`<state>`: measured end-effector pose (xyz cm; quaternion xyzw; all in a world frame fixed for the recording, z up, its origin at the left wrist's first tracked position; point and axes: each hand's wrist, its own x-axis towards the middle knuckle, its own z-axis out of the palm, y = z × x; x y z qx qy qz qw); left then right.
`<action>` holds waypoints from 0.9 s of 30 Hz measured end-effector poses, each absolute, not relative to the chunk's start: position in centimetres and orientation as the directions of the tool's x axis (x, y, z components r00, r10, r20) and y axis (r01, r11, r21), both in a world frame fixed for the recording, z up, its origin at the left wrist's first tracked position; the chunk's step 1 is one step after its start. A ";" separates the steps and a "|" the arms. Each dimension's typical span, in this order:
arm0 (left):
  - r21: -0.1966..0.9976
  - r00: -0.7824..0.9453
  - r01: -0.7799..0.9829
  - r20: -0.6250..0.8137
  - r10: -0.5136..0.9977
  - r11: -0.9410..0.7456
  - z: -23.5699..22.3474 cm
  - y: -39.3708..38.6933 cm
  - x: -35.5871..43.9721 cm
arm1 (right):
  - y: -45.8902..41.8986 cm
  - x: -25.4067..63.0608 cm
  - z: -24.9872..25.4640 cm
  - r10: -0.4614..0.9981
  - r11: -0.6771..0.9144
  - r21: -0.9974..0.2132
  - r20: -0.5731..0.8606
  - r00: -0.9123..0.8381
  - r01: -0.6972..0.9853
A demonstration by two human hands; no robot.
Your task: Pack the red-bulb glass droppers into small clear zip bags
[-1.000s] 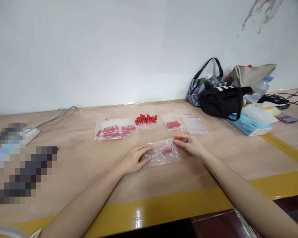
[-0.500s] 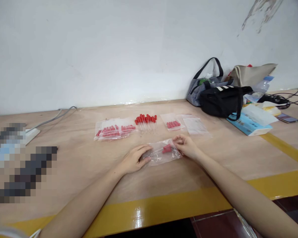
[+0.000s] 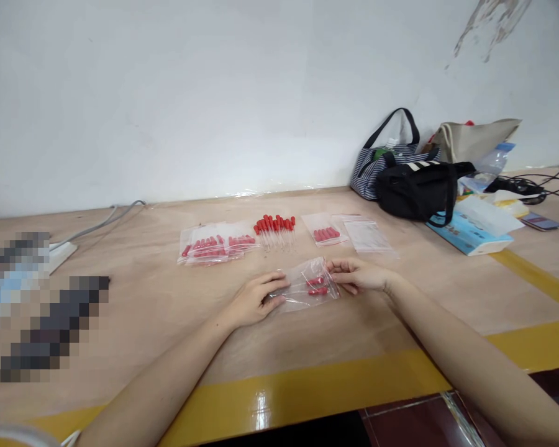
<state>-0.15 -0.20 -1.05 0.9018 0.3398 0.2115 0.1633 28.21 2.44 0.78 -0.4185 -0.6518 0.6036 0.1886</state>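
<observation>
A clear plastic bag (image 3: pixel 302 287) lies on the wooden table (image 3: pixel 168 323) in front of me, with two red-capped droppers (image 3: pixel 317 285) inside it. My left hand (image 3: pixel 256 299) rests flat on the bag's left end, fingers stretched out. My right hand (image 3: pixel 361 275) touches the bag's right, open end, its fingers loosely curled at the mouth. Behind the bag lie a loose row of red-capped droppers (image 3: pixel 274 228), filled bags (image 3: pixel 214 245) to the left, and one filled bag (image 3: pixel 325 233) beside an empty bag (image 3: pixel 368 237) to the right.
A striped bag (image 3: pixel 377 162), a black bag (image 3: pixel 417 189) and a beige bag (image 3: pixel 475 139) stand at the back right by the wall. A blue box (image 3: pixel 468 236), cables (image 3: pixel 535 183) and a phone (image 3: pixel 543 221) lie right. A grey cable (image 3: pixel 107 218) runs at the left. Yellow tape (image 3: pixel 307 391) marks the table's edge.
My right hand brought a red-capped dropper from just behind the bag into its open end; two droppers now lie inside. My left hand stayed on the bag's left end.
</observation>
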 end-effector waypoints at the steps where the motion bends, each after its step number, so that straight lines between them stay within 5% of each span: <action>1: 0.438 0.681 0.544 0.269 0.681 -0.716 -1.1 -0.2 -0.2 | 2.8 28.2 1.1 0.788 -0.053 -0.939 -0.248 -0.564 0.340; 8: 0.463 0.687 0.520 0.273 0.674 -0.718 -1.2 -0.1 -0.2 | 7.6 24.8 1.7 0.992 0.127 -0.730 0.077 -0.104 0.672; 11: 0.472 0.686 0.514 0.275 0.673 -0.716 -1.2 -0.1 -0.2 | 10.2 22.4 1.1 0.990 0.067 -0.596 0.140 0.021 0.800; 15: 0.472 0.687 0.501 0.293 0.665 -0.725 -1.2 -0.2 -0.2 | 13.4 20.1 0.6 0.982 -0.076 -0.567 0.102 0.162 0.820; 27: 0.474 0.685 0.507 0.285 0.670 -0.720 -1.0 -0.3 -0.1 | 16.7 19.1 0.7 0.997 -0.044 -0.551 0.034 0.074 0.834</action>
